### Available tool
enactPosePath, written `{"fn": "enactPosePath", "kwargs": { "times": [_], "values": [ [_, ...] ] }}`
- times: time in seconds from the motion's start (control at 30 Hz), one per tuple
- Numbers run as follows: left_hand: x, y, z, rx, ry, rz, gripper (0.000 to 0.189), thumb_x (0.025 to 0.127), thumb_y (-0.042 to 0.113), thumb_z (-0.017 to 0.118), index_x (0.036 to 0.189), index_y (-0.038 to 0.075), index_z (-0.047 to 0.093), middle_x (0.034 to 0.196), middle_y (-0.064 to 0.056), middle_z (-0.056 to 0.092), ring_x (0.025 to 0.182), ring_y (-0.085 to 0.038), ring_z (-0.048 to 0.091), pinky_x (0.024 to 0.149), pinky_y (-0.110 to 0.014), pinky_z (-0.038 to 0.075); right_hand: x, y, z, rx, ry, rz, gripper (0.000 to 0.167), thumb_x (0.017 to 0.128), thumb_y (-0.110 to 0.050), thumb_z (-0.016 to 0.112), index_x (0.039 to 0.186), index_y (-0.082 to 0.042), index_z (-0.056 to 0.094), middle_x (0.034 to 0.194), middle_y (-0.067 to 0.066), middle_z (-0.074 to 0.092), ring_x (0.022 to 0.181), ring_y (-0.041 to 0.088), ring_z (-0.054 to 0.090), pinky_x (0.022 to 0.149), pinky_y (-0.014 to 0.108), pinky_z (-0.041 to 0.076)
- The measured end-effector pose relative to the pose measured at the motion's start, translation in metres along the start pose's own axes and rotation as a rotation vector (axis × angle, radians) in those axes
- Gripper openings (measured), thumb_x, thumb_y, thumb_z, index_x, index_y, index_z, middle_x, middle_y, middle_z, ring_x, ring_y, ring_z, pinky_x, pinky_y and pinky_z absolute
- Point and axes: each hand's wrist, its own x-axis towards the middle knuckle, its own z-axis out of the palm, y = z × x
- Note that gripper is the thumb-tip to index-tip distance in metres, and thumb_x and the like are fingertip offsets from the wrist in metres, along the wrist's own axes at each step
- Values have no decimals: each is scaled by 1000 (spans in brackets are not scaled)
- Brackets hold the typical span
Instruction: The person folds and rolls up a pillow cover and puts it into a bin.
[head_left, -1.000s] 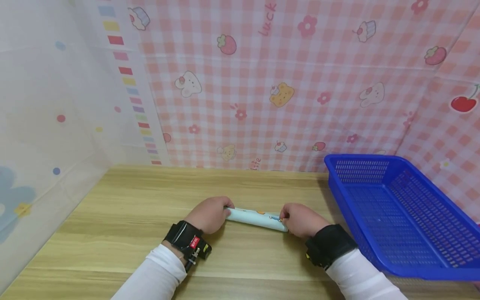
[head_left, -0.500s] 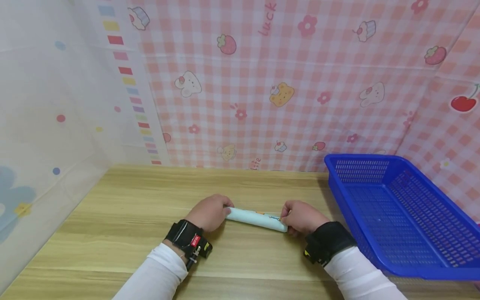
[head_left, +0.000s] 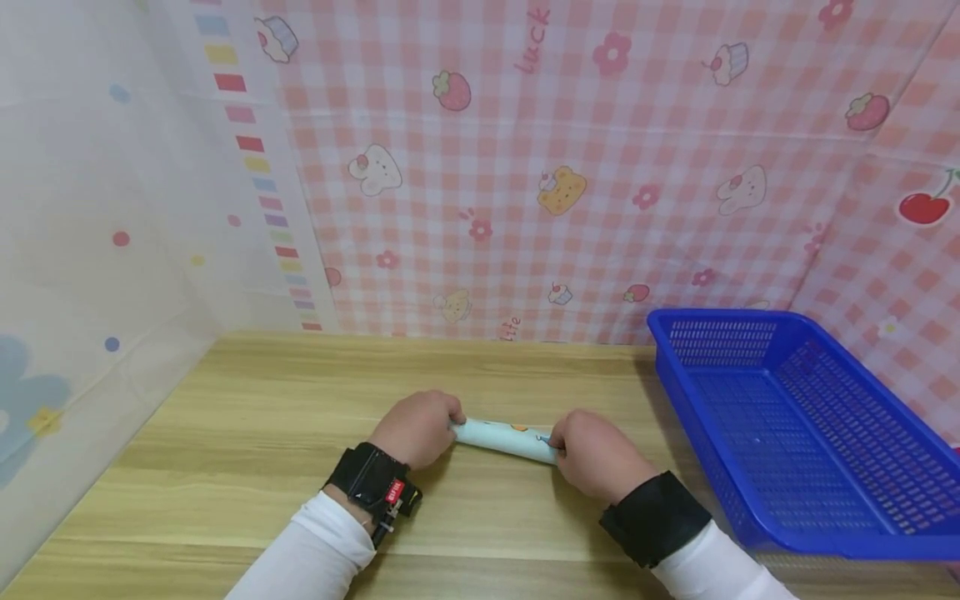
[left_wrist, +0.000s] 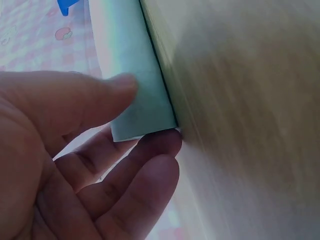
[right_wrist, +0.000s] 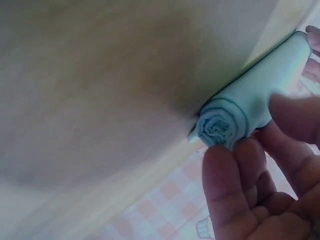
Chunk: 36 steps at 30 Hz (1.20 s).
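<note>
A pale blue rolled-up sheet (head_left: 501, 437) with small orange and dark blue prints lies across the wooden table. My left hand (head_left: 422, 430) holds its left end; in the left wrist view the thumb presses the near side of the roll (left_wrist: 132, 55) and the fingers curl behind and under the end. My right hand (head_left: 602, 457) grips the other end, covering it in the head view. From the right wrist, the spiral layers of the roll's end (right_wrist: 218, 126) show, with the thumb over the side and fingertips at the lower edge.
A blue perforated plastic basket (head_left: 810, 433) stands to the right, close to my right forearm. Pink checked cloth (head_left: 480, 150) covers the back wall, and a whitish sheet (head_left: 97, 292) hangs at the left edge of the wooden table (head_left: 300, 383).
My right hand has shifted a little left along the roll and turned, now covering its right end. The left hand stays almost in place, and the roll has hardly moved.
</note>
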Motion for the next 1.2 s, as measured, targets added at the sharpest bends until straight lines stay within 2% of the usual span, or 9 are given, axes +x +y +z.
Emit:
{"fn": "enactPosePath", "kwargs": {
  "times": [0.17, 0.43, 0.57, 0.87, 1.2],
  "values": [
    [1, 1, 2, 4, -3, -17, 18, 88, 7, 81, 104, 13, 79, 108, -5, 77, 84, -16, 62, 84, -38, 56, -3, 0, 1, -32, -4, -31, 24, 78, 7, 82, 100, -3, 78, 95, 8, 67, 89, 21, 66, 84, 40, 59],
    [1, 2, 2, 23, 11, -17, 13, 93, 11, 77, 106, 13, 78, 105, -4, 77, 85, -16, 63, 84, -38, 57, 2, 4, 3, -71, -13, -33, 21, 80, 6, 79, 95, -8, 75, 94, 6, 70, 88, 21, 67, 85, 43, 59],
    [1, 0, 2, 7, 3, -24, 14, 95, 12, 75, 109, 13, 77, 107, -4, 77, 86, -17, 64, 86, -39, 57, 6, 7, 3, -40, -55, -12, 17, 85, 5, 74, 94, -9, 74, 92, 7, 72, 86, 20, 65, 86, 45, 58],
    [2, -4, 2, -49, -27, -29, 15, 100, 14, 69, 115, 10, 74, 109, -5, 76, 92, -18, 66, 94, -45, 57, 16, 15, 3, 37, -115, 53, 15, 95, 2, 65, 97, -11, 72, 90, 2, 70, 81, 17, 60, 83, 40, 55],
    [6, -6, 2, -85, -68, -55, 22, 106, 17, 62, 124, 10, 71, 115, -6, 75, 97, -19, 64, 101, -47, 54, 25, 19, 0, 84, -163, 130, 12, 97, -2, 62, 96, -10, 71, 89, 3, 68, 79, 19, 58, 78, 35, 51]
  ]
}}
